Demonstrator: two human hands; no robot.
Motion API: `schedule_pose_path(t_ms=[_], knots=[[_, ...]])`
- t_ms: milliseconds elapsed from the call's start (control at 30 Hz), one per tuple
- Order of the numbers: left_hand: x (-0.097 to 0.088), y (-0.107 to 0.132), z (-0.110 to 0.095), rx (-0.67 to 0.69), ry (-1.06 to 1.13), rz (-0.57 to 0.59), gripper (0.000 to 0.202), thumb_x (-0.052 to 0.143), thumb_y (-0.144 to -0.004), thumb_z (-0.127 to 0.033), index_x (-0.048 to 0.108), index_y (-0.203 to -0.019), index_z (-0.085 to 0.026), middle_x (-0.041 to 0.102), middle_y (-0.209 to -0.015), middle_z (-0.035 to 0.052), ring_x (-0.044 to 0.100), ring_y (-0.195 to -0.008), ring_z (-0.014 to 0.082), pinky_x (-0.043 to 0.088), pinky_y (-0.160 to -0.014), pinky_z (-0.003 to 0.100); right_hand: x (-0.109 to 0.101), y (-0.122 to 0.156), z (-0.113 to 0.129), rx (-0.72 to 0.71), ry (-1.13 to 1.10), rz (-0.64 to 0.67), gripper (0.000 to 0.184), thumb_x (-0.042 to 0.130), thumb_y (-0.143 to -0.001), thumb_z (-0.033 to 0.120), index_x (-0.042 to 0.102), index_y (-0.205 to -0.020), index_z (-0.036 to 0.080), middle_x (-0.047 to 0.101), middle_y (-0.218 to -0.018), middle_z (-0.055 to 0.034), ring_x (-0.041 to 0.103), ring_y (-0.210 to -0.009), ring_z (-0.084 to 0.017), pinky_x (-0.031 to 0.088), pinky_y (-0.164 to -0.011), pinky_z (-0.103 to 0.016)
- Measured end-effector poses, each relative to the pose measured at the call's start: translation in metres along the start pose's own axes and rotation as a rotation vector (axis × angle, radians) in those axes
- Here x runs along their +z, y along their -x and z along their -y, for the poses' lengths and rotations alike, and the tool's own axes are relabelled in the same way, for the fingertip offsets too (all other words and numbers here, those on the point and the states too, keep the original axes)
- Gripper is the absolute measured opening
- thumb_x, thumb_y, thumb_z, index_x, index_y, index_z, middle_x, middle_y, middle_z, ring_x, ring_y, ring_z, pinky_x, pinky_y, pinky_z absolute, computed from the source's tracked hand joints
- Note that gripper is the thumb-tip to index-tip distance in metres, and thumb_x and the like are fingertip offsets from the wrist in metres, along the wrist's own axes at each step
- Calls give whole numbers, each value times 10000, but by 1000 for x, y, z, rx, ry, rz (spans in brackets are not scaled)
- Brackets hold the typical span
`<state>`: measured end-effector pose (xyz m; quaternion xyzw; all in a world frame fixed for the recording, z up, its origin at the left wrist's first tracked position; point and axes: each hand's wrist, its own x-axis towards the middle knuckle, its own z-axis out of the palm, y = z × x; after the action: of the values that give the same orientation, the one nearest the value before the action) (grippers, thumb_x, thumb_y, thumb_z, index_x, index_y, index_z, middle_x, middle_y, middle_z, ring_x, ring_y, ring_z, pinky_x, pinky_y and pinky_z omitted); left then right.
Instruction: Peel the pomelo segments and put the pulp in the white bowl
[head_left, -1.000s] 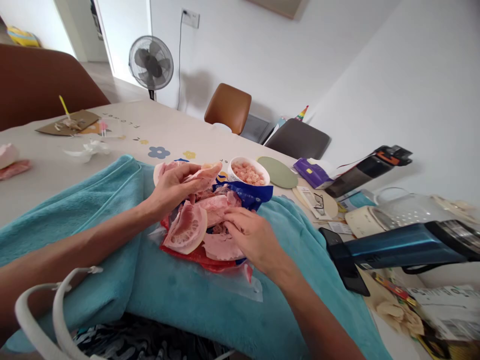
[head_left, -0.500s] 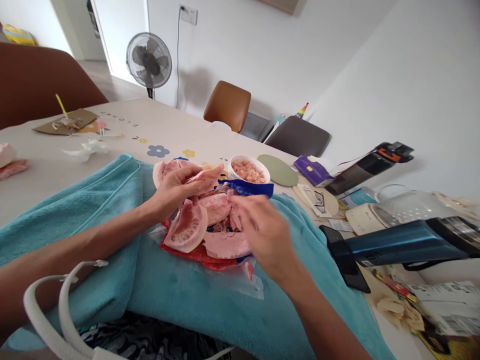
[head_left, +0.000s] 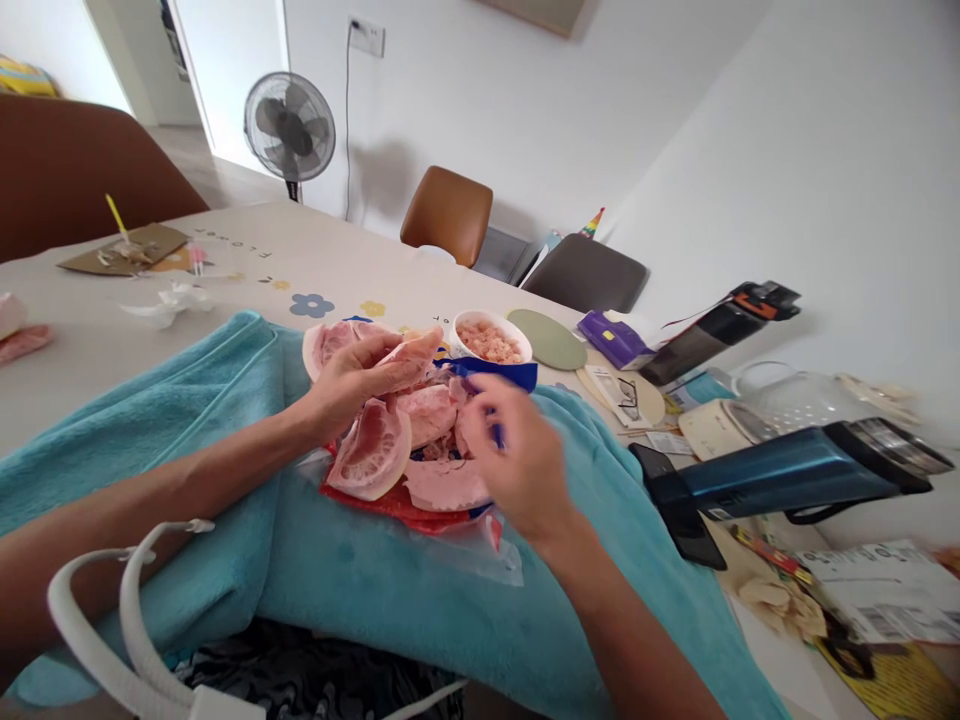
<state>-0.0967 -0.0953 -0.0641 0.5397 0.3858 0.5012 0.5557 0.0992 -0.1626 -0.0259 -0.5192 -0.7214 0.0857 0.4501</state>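
Note:
A pale pink pomelo segment [head_left: 414,358] is held between the thumb and fingers of my left hand [head_left: 358,374], above a heap of peel. My right hand [head_left: 517,455] hovers at the right side of the heap, its fingers curled and smeared by motion, so whatever they may hold is hidden. Below the hands, thick pomelo peels [head_left: 371,450] and torn membrane lie on a red and blue plastic bag [head_left: 405,508]. Just behind them, a white bowl [head_left: 459,345] contains loose pink pomelo pulp [head_left: 491,338].
A teal towel [head_left: 360,590] lies beneath the bag. On the right are a blue bottle [head_left: 780,468], a phone [head_left: 679,510], a dark bottle [head_left: 709,335] and a purple packet [head_left: 615,340]. Crumpled tissue [head_left: 174,302] sits at the left. A fan [head_left: 289,130] stands behind the table.
My right hand has shifted slightly up and left, still blurred. The left hand keeps its hold on the pomelo segment. The whole view has turned a little.

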Motion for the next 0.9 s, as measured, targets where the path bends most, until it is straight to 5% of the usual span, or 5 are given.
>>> schedule_pose_path(t_ms=[67, 200, 367, 533, 900], knots=[[2, 1, -2, 23, -1, -4, 413, 751, -724, -417, 687, -1056, -178, 707, -1011, 59, 643, -877, 179, 513, -694, 255, 10, -2, -7, 101, -56, 142, 190, 564, -871, 350, 718, -857, 240, 714, -737, -34, 643, -674, -183, 495, -641, -304], [6, 2, -1, 117, -69, 11, 447, 753, -727, -406, 660, -1099, -177, 698, -1145, 88, 648, -1014, 219, 535, -831, 313, 19, -9, -10, 352, -320, 125, 220, 600, -837, 388, 677, -744, 204, 561, -500, 41, 490, -450, -112, 402, -485, -247], [8, -1, 7, 349, -349, 40, 338, 657, -806, -262, 646, -1139, -200, 677, -1179, 85, 601, -1144, 227, 452, -1031, 403, 33, -9, -4, 498, -615, 184, 217, 697, -741, 387, 685, -825, 187, 578, -541, 55, 452, -449, -88, 359, -458, -221], [9, -1, 12, 574, -621, 25, 444, 569, -801, -120, 575, -1238, -194, 611, -1241, 90, 559, -1196, 202, 429, -1059, 387, 40, -7, -10, 548, -740, 130, 247, 720, -723, 407, 669, -809, 181, 614, -585, 44, 441, -441, -71, 346, -448, -211], [30, 5, 4, 754, -875, 10, 433, 493, -881, -173, 528, -1310, -221, 567, -1320, 121, 544, -1203, 248, 478, -1000, 429, 33, -14, -9, 681, -944, -40, 119, 667, -639, 262, 586, -616, 178, 559, -507, 40, 455, -399, -79, 369, -407, -218]])
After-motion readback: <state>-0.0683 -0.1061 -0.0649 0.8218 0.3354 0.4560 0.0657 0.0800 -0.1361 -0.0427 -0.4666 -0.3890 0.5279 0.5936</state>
